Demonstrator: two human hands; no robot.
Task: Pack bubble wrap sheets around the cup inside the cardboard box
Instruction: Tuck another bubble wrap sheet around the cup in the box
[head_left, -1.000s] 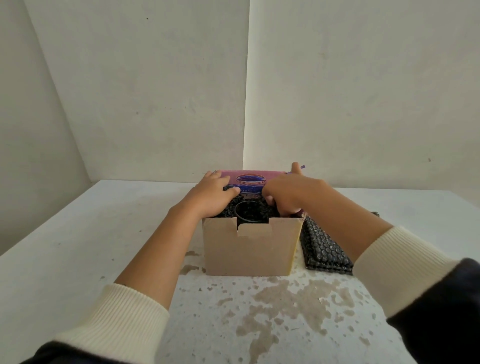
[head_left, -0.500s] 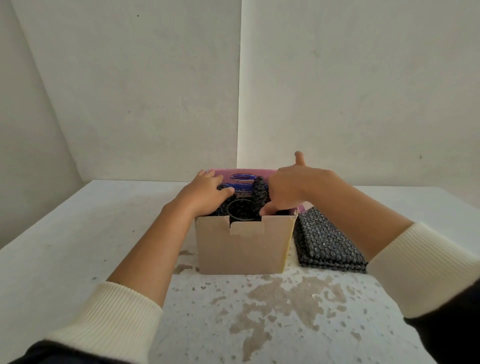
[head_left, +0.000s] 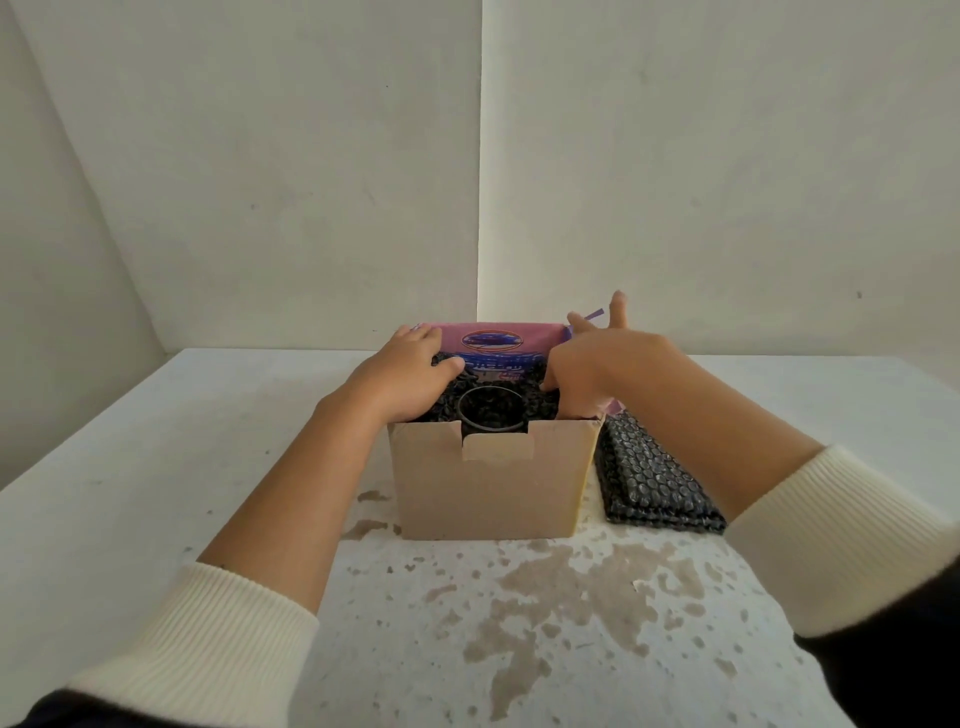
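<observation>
Hands (head_left: 410, 371) inside cardboard box (head_left: 493, 483)

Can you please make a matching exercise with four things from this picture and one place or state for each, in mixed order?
Things:
1. cup
2. folded bubble wrap
3. left hand
4. cardboard box

Places or states:
A. lies on the table, right of the box
B. stands open on the table
C. presses dark wrap at the box's left side
D. stands inside the box, rim showing

Pairs: 1-D, 2-A, 3-C, 4-B
</observation>
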